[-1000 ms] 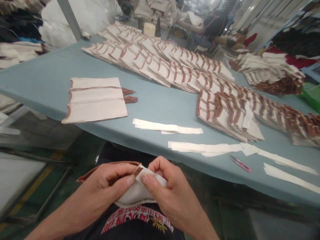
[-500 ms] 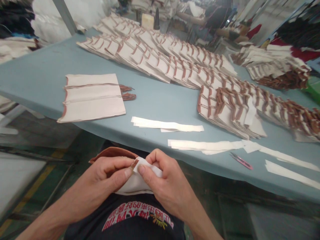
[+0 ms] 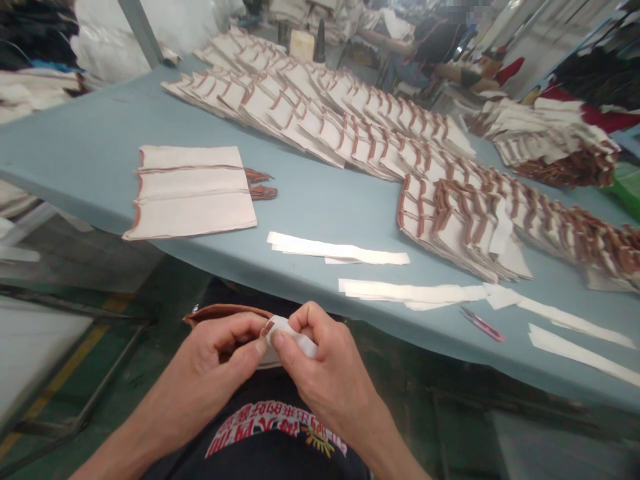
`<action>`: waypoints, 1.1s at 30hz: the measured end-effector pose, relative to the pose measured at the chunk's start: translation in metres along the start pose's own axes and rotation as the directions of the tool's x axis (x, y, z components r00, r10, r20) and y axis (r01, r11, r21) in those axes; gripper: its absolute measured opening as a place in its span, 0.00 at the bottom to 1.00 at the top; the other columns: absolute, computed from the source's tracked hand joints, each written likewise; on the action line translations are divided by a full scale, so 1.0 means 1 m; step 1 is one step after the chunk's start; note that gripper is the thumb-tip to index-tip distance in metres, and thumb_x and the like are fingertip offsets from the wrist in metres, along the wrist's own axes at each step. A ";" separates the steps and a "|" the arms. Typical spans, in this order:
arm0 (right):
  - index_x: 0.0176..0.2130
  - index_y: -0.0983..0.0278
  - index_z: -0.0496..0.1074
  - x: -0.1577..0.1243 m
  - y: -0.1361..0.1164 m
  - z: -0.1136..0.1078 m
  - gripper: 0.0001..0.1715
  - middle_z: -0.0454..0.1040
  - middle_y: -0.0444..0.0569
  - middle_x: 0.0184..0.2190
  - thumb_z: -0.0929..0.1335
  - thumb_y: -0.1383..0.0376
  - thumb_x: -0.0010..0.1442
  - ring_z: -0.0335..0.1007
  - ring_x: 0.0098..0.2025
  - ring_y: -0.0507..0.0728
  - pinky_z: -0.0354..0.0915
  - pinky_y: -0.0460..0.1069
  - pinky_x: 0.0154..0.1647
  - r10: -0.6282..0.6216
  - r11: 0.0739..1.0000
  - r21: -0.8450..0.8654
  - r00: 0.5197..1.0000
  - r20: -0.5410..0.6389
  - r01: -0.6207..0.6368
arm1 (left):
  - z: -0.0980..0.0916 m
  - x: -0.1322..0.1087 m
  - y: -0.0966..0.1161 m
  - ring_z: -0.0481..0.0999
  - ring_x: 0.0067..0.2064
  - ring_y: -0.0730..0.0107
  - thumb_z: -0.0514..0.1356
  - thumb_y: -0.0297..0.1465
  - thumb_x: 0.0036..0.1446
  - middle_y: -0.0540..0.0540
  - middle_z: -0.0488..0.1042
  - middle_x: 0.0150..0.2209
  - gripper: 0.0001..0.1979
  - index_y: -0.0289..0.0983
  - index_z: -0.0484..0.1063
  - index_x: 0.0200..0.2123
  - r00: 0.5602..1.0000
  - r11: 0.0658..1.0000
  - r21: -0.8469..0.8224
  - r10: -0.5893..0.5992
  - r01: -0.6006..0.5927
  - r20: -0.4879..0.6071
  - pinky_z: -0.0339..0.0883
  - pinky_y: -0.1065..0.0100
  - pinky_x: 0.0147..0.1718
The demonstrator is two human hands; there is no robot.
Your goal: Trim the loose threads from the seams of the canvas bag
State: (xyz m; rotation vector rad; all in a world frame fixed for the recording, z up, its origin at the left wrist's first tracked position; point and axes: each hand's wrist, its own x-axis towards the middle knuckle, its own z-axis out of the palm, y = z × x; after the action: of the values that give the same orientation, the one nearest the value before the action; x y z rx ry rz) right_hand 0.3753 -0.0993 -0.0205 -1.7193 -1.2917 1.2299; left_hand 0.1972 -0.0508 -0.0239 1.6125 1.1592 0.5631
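Close to my body, in front of the table edge, my left hand [image 3: 215, 357] pinches a cream sewn fabric piece with a brown lining [image 3: 230, 311]. Its brown edge arches above my left fingers, and much of the cream cloth is hidden behind my hands. My right hand [image 3: 327, 363] grips a white strip [image 3: 304, 343] between thumb and curled fingers. The strip lies against the fabric's brown-edged corner, where both thumbs almost meet. On the table ahead are loose white strips [image 3: 340, 249] and pink-handled thread snips [image 3: 483, 325].
A flat cream fabric piece with brown straps [image 3: 195, 187] lies at the left of the blue-green table [image 3: 90, 140]. Long overlapping rows of similar pieces [image 3: 310, 123] cross the back, with a brown-edged stack [image 3: 460, 227] at right. Another person [image 3: 435, 47] sits beyond.
My hands stay together at the fabric corner. The fabric's brown edge looks flatter, and less cream cloth shows beneath my hands. The view has shifted slightly.
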 end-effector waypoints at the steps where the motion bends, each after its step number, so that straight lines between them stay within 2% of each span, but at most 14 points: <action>1: 0.33 0.57 0.66 0.000 0.001 0.001 0.13 0.67 0.38 0.22 0.69 0.54 0.66 0.59 0.24 0.53 0.51 0.48 0.27 0.004 1.000 -0.007 1.000 0.000 -0.004 | 0.001 -0.002 -0.001 0.84 0.33 0.59 0.63 0.40 0.64 0.47 0.85 0.29 0.15 0.39 0.87 0.36 1.000 1.000 0.001 0.004 -0.004 0.001 0.76 0.70 0.30; 7: 0.33 0.57 0.66 0.000 0.005 0.005 0.15 0.67 0.38 0.22 0.69 0.52 0.66 0.59 0.24 0.53 0.50 0.48 0.27 0.014 1.000 -0.004 1.000 0.018 -0.013 | 0.013 -0.010 -0.016 0.76 0.24 0.69 0.58 0.31 0.64 0.54 0.80 0.23 0.14 0.40 0.85 0.33 0.986 0.993 0.066 0.106 -0.098 -0.126 0.67 0.72 0.26; 11: 0.33 0.57 0.67 0.000 0.008 0.004 0.16 0.67 0.38 0.22 0.69 0.51 0.67 0.60 0.24 0.52 0.52 0.48 0.27 -0.023 0.997 0.068 0.999 0.029 0.021 | 0.019 -0.014 -0.024 0.80 0.27 0.69 0.57 0.30 0.67 0.55 0.82 0.26 0.14 0.41 0.84 0.35 0.976 0.981 0.128 0.164 -0.146 -0.145 0.68 0.71 0.28; 16: 0.31 0.57 0.64 0.007 0.018 0.007 0.17 0.66 0.38 0.23 0.67 0.54 0.69 0.62 0.26 0.53 0.54 0.48 0.29 -0.010 0.994 0.113 0.999 0.032 0.006 | 0.022 -0.015 -0.027 0.83 0.30 0.66 0.55 0.27 0.66 0.53 0.82 0.29 0.14 0.41 0.80 0.32 0.958 0.947 0.246 0.246 -0.205 -0.147 0.69 0.68 0.33; 20: 0.29 0.57 0.63 0.020 0.032 0.021 0.17 0.67 0.39 0.24 0.65 0.57 0.69 0.64 0.29 0.55 0.55 0.49 0.31 -0.001 0.997 0.080 1.000 -0.005 0.001 | 0.027 -0.005 -0.030 0.79 0.27 0.68 0.55 0.27 0.65 0.53 0.81 0.27 0.14 0.41 0.79 0.30 0.930 0.903 0.345 0.328 -0.257 -0.168 0.66 0.68 0.32; 23: 0.29 0.57 0.61 0.026 0.037 0.031 0.18 0.65 0.39 0.25 0.62 0.57 0.72 0.63 0.30 0.55 0.54 0.50 0.33 -0.022 0.998 0.061 0.998 -0.057 0.026 | 0.024 0.004 -0.029 0.75 0.25 0.69 0.54 0.28 0.63 0.54 0.77 0.24 0.14 0.40 0.77 0.27 0.961 0.939 0.278 0.244 -0.201 -0.128 0.64 0.68 0.29; 26: 0.31 0.56 0.60 0.024 0.037 0.029 0.21 0.67 0.40 0.26 0.60 0.53 0.76 0.64 0.31 0.55 0.56 0.50 0.34 -0.072 0.996 0.056 0.995 -0.065 0.076 | 0.011 0.012 -0.020 0.77 0.28 0.67 0.54 0.30 0.62 0.53 0.81 0.27 0.14 0.40 0.79 0.29 0.989 0.983 0.115 0.146 -0.142 -0.027 0.66 0.69 0.30; 30: 0.38 0.58 0.68 0.016 0.028 0.005 0.20 0.70 0.40 0.28 0.61 0.52 0.79 0.66 0.30 0.55 0.62 0.49 0.33 -0.185 0.978 0.083 0.978 -0.098 0.193 | -0.012 0.015 -0.002 0.78 0.33 0.65 0.55 0.32 0.63 0.52 0.82 0.31 0.15 0.40 0.79 0.28 0.989 0.995 -0.045 0.097 -0.093 0.110 0.68 0.70 0.33; 32: 0.45 0.60 0.73 0.013 0.018 -0.011 0.13 0.78 0.45 0.35 0.65 0.55 0.77 0.75 0.36 0.56 0.69 0.50 0.41 -0.306 0.947 0.058 0.943 -0.131 0.315 | -0.019 0.015 0.005 0.76 0.32 0.66 0.56 0.33 0.64 0.51 0.81 0.31 0.15 0.40 0.80 0.28 0.979 0.992 -0.092 0.103 -0.088 0.177 0.68 0.72 0.31; 33: 0.50 0.61 0.75 0.012 0.012 -0.019 0.12 0.82 0.49 0.42 0.68 0.57 0.74 0.79 0.44 0.58 0.72 0.52 0.49 -0.366 0.927 0.042 0.924 -0.109 0.372 | -0.021 0.014 0.006 0.75 0.31 0.67 0.56 0.34 0.64 0.51 0.80 0.31 0.15 0.40 0.80 0.29 0.972 0.990 -0.109 0.110 -0.089 0.207 0.67 0.73 0.30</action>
State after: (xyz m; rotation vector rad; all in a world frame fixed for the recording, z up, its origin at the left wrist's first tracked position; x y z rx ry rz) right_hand 0.3978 -0.0906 -0.0285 -1.3917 -1.4223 0.9414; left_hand 0.1888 -0.0284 -0.0130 1.6090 0.8828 0.4904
